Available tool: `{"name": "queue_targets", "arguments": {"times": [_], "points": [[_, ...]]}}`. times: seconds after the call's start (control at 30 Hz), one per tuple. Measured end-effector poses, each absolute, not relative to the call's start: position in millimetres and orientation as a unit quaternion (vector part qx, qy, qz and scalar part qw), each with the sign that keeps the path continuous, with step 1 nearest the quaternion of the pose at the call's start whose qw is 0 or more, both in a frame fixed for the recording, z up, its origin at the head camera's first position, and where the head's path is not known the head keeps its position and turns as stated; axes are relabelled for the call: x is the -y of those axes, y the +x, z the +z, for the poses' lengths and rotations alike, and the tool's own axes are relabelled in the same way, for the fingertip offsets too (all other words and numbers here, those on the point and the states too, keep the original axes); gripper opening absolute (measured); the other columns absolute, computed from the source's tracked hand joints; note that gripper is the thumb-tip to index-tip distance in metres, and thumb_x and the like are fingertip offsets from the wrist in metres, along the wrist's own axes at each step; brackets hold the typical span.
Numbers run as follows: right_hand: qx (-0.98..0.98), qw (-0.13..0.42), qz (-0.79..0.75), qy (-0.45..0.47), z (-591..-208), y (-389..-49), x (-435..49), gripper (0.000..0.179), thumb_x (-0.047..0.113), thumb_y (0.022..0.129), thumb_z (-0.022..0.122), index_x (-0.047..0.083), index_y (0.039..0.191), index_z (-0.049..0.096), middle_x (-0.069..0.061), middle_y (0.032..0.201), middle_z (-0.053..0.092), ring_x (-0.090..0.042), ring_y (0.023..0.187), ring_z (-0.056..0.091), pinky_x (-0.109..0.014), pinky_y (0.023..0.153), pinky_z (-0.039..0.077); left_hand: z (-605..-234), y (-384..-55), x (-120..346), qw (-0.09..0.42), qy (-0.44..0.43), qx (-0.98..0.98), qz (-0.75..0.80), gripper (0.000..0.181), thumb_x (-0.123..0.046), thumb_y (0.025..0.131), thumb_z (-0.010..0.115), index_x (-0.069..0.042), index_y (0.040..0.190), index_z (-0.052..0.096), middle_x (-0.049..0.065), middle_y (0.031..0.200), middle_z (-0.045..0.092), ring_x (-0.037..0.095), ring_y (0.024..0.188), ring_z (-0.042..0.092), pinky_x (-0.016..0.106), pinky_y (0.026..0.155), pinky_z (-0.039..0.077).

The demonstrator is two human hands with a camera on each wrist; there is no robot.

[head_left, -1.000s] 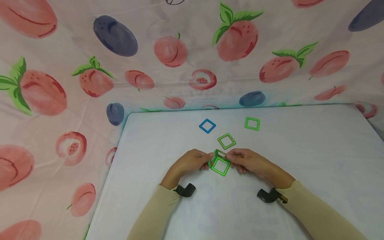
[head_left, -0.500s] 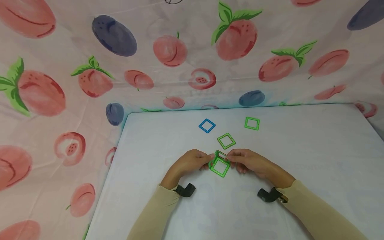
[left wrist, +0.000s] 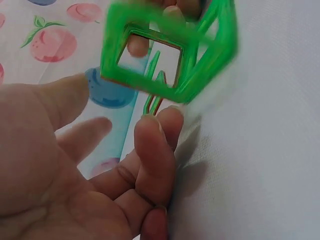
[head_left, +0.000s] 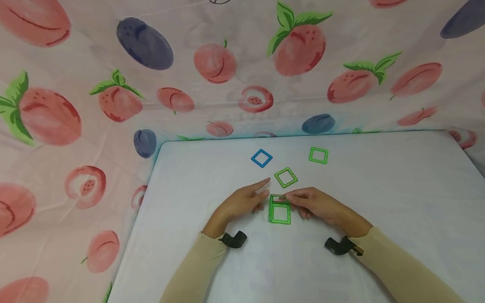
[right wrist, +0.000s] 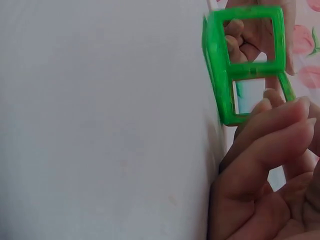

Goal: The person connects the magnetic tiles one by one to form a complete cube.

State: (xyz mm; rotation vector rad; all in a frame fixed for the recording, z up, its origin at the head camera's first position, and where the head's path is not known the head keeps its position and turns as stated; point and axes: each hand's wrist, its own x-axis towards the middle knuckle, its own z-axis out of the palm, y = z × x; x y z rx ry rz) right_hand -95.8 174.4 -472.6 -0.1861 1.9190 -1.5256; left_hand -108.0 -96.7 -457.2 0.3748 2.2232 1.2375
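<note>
Several green square magnetic tiles are joined at their edges into a box-like shape (head_left: 281, 204) on the white table. At its far right corner my right hand (head_left: 312, 201) pinches it between thumb and fingers. My left hand (head_left: 243, 202) is apart from it on the left, index finger stretched forward and thumb spread. In the left wrist view, the blurred green tiles (left wrist: 140, 87) are beyond the left fingertips, not touching them. The right wrist view shows the joined tiles (right wrist: 252, 67) above the right fingers; the exact contact is partly hidden there.
Beyond the hands lie a loose yellow-green tile (head_left: 290, 183), a blue tile (head_left: 267, 162) and another green tile (head_left: 318, 162), all flat on the white table (head_left: 379, 176). A fruit-print cloth (head_left: 288, 101) hangs behind the table and along its left side.
My left hand has let go of the joined tiles and extended its index finger. The tile shape has turned, its front face now squarer to me. My right hand keeps its pinch.
</note>
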Motion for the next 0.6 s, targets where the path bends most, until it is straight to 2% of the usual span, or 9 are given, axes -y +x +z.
{"name": "queue_targets", "arguments": {"times": [0.1, 0.27, 0.4, 0.47, 0.6], "points": [[-0.744, 0.327, -0.577, -0.078, -473, -96, -174, 0.043, 0.036, 0.103, 0.062, 0.003, 0.129, 0.068, -0.007, 0.08, 0.056, -0.014, 0.06, 0.048, -0.025, 0.057, 0.043, -457, -108, 98, 0.281, 0.159, -0.833, 0.449, 0.051, -0.045, 0.103, 0.058, -0.035, 0.153, 0.048, 0.001, 0.074, 0.06, 0.015, 0.069, 0.055, 0.031, 0.076, 0.044], [-0.751, 0.323, -0.571, -0.074, -471, -97, -172, 0.041, 0.035, 0.103, 0.061, 0.004, 0.128, 0.069, -0.006, 0.079, 0.056, -0.014, 0.06, 0.048, -0.025, 0.057, 0.042, -456, -108, 99, 0.281, 0.178, -0.834, 0.441, 0.044, -0.043, 0.104, 0.057, -0.031, 0.146, 0.057, -0.003, 0.074, 0.056, 0.011, 0.07, 0.054, 0.03, 0.075, 0.043], [-0.77, 0.319, -0.551, -0.044, -463, -101, -172, 0.043, 0.04, 0.103, 0.061, 0.009, 0.132, 0.068, -0.008, 0.087, 0.056, -0.017, 0.065, 0.05, -0.027, 0.06, 0.042, -456, -107, 97, 0.281, 0.175, -0.84, 0.429, 0.045, -0.05, 0.102, 0.058, -0.03, 0.142, 0.062, -0.005, 0.073, 0.057, 0.01, 0.071, 0.055, 0.029, 0.074, 0.043], [-0.808, 0.29, -0.51, -0.049, -457, -106, -172, 0.045, 0.044, 0.103, 0.059, 0.013, 0.134, 0.067, -0.009, 0.091, 0.059, -0.02, 0.069, 0.052, -0.029, 0.063, 0.044, -457, -106, 95, 0.28, 0.17, -0.847, 0.419, 0.045, -0.054, 0.1, 0.059, -0.032, 0.138, 0.065, -0.006, 0.071, 0.057, 0.01, 0.07, 0.055, 0.029, 0.071, 0.042], [-0.903, 0.182, -0.376, -0.102, -455, -116, -173, 0.038, 0.041, 0.103, 0.061, 0.017, 0.131, 0.069, -0.005, 0.097, 0.068, -0.019, 0.08, 0.059, -0.034, 0.072, 0.048, -456, -105, 93, 0.281, 0.155, -0.852, 0.413, 0.04, -0.055, 0.099, 0.06, -0.033, 0.132, 0.07, -0.005, 0.071, 0.057, 0.011, 0.069, 0.054, 0.029, 0.068, 0.041]]}}
